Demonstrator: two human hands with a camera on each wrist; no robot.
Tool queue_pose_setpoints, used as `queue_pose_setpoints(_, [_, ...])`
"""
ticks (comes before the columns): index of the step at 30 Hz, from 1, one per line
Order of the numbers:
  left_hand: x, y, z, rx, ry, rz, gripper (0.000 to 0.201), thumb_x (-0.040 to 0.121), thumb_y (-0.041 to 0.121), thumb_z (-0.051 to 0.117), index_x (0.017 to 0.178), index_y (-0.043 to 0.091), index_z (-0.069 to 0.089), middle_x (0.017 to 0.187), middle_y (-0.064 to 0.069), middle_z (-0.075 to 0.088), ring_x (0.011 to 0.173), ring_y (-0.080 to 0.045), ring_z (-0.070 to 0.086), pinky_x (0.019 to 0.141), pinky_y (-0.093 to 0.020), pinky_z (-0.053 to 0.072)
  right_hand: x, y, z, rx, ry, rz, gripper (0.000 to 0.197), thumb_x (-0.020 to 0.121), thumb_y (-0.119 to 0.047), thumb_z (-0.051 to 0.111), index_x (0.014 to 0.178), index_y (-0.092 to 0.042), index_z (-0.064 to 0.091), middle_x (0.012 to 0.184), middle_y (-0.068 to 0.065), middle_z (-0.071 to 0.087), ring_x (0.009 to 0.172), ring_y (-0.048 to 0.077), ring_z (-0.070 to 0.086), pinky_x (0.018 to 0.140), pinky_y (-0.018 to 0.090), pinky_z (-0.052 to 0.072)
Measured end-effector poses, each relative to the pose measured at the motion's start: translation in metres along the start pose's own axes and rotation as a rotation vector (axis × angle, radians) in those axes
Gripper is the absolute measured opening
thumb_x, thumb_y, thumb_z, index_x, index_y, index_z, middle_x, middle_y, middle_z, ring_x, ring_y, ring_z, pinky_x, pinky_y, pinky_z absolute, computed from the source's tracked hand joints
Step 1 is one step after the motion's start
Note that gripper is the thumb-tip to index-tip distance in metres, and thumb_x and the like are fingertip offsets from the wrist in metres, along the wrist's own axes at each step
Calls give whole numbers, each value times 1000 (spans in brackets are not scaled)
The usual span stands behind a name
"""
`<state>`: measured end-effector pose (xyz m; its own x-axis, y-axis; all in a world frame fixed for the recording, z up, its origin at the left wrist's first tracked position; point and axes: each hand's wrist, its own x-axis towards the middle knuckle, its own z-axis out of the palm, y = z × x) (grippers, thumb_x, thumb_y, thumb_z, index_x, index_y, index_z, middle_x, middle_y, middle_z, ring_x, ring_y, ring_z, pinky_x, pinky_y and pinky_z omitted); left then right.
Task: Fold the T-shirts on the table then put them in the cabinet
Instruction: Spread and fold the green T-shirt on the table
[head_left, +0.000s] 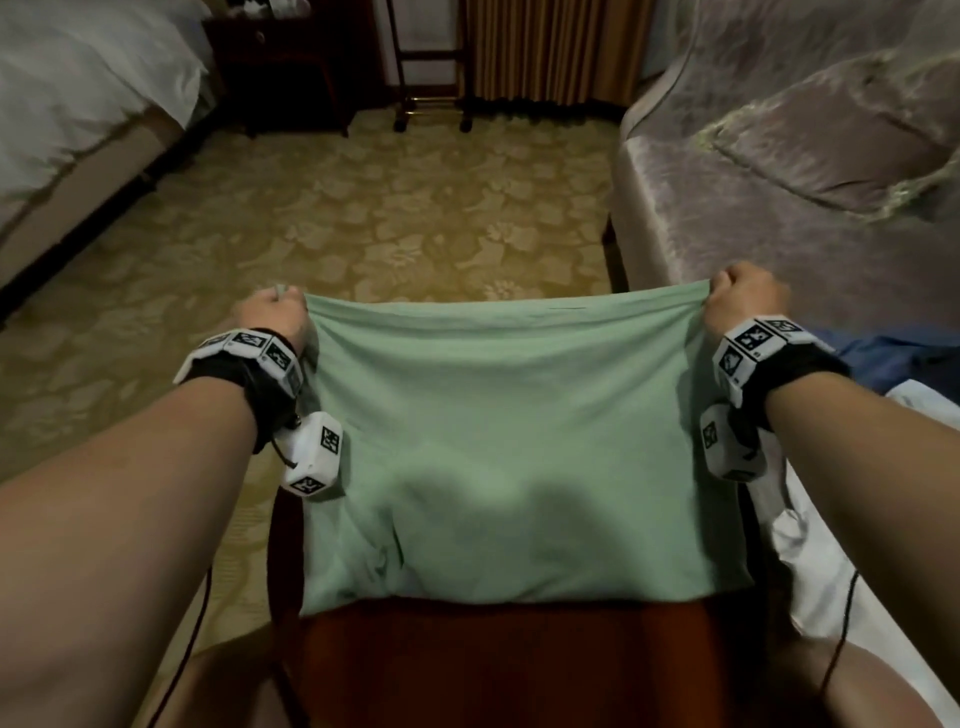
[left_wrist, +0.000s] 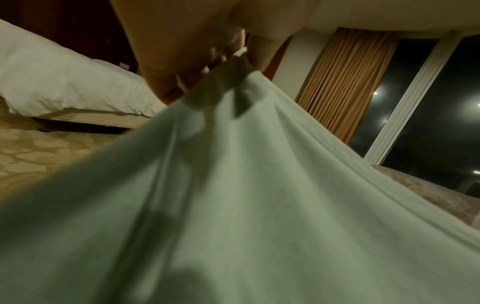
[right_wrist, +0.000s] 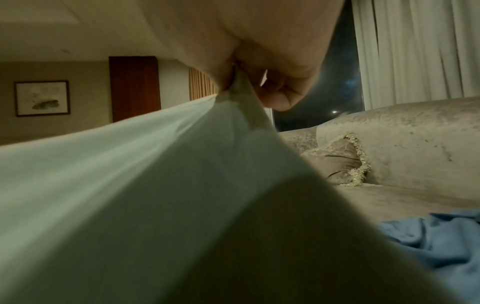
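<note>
A light green T-shirt (head_left: 498, 441) is stretched out over the dark wooden table (head_left: 509, 670), its near edge lying on the tabletop. My left hand (head_left: 272, 312) grips the far left corner in a fist, and my right hand (head_left: 743, 293) grips the far right corner the same way. Both corners are lifted, so the far edge runs taut between the fists. In the left wrist view the green T-shirt (left_wrist: 259, 205) bunches into my left hand (left_wrist: 207, 67). The right wrist view shows the green T-shirt (right_wrist: 130, 185) pinched in my right hand (right_wrist: 249, 82).
A blue garment (head_left: 893, 358) and a white garment (head_left: 841, 545) lie at the table's right side. A mauve sofa (head_left: 779, 182) with a cushion stands at the right. A white bed (head_left: 78, 104) is at the left. Patterned carpet (head_left: 389, 208) stretches ahead to a dark nightstand (head_left: 280, 57).
</note>
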<state>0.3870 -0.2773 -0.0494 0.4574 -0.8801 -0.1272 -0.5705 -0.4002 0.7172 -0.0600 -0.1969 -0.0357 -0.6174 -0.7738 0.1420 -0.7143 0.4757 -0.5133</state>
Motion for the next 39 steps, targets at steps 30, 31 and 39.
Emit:
queue_pose_setpoints(30, [-175,-90,10,288,-151,-176,67,78,24,64,137,10,37,142,-15,32,129,-37,36,107,-46,36,-208,-22,63,-524,-788,-228,85,85,-72,36,152,-27,10,160,10,-7,144,43,-7,114,60,11])
queue_pose_setpoints(31, [-178,-97,9,269,-174,-224,70,74,28,67,134,7,40,139,-17,38,124,-38,43,101,-45,42,-213,-22,67,-523,-795,-229,86,85,-74,34,152,-27,7,159,10,-10,144,43,-9,115,60,9])
queue_pose_setpoints(39, [-186,-127,0,202,-153,-116,18,86,24,61,74,12,55,73,-6,56,67,-26,53,63,-30,41,-228,-8,82,-579,-795,-253,94,81,-81,26,151,-29,-9,158,8,-21,143,42,-15,113,62,7])
